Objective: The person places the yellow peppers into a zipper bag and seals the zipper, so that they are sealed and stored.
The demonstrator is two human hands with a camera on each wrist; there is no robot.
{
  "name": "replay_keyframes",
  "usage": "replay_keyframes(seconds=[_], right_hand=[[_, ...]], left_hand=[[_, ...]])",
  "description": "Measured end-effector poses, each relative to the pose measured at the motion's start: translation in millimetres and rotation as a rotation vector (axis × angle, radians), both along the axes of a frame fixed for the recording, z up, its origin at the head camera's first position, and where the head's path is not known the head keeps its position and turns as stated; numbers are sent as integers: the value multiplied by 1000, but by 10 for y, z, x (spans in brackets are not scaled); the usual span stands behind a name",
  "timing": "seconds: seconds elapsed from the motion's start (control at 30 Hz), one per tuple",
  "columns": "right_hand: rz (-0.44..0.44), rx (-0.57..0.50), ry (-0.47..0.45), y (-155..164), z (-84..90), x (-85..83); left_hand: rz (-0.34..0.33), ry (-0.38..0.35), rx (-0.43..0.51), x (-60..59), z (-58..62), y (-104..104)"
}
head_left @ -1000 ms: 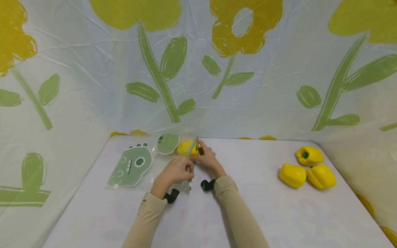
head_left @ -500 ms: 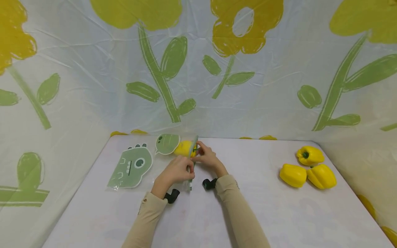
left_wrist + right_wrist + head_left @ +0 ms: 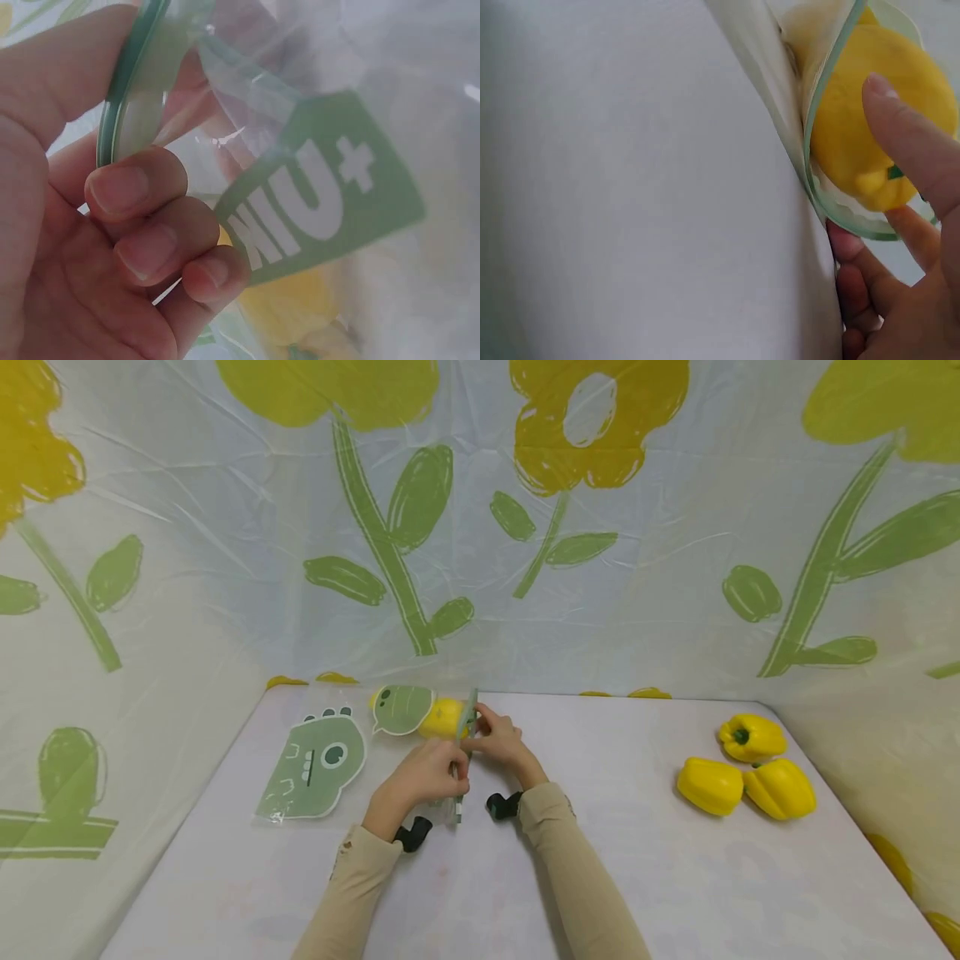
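Observation:
A clear zip bag (image 3: 318,768) printed with a green cartoon monster lies on the table, its green-edged mouth facing right. My left hand (image 3: 427,772) grips the mouth's near edge; the left wrist view shows its fingers curled at the green zip strip (image 3: 135,82). A yellow bell pepper (image 3: 442,718) lies inside the mouth, stem end toward my right hand (image 3: 501,739). In the right wrist view, my thumb lies along the pepper (image 3: 847,127) and a finger reaches under it, other fingers curled outside the rim. More yellow shows left of the bag's small green print (image 3: 403,708).
Three more yellow bell peppers sit grouped on the right of the table, one at the back (image 3: 752,737), one at the front left (image 3: 710,786) and one at the front right (image 3: 782,788). A flower-printed cloth (image 3: 660,610) stands behind the table.
The bell pepper has slid left, deeper into the bag, and its stem end is now within the mouth. Yellow has appeared left of the small print. The left hand keeps its place.

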State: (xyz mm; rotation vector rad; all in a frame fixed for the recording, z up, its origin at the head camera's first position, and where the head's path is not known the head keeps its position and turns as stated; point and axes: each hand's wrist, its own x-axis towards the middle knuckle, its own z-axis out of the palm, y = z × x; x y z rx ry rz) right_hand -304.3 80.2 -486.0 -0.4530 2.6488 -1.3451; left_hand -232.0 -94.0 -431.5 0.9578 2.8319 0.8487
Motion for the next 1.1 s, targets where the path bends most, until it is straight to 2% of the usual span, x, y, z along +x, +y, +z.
replay_keyframes(seconds=[0.13, 0.37, 0.47, 0.6, 0.7, 0.87, 1.1], right_hand=[[0, -80, -42, 24, 1, 18], [15, -205, -82, 125, 46, 66], [18, -262, -113, 276, 112, 104], [20, -246, -114, 580, 271, 174], [27, -207, -56, 845, 452, 249], [24, -102, 100, 1328, 790, 469], [-78, 31, 294, 2067, 1152, 908]], left_hand=[[9, 4, -8, -2, 14, -25], [53, -33, -10, 4, 22, -13], [63, -30, -24, 7, 14, 16], [77, -29, -38, 15, -4, 45], [89, -27, -26, 24, -9, 50], [90, -23, -7, 41, -6, 39], [94, -30, -3, 53, 10, 23]])
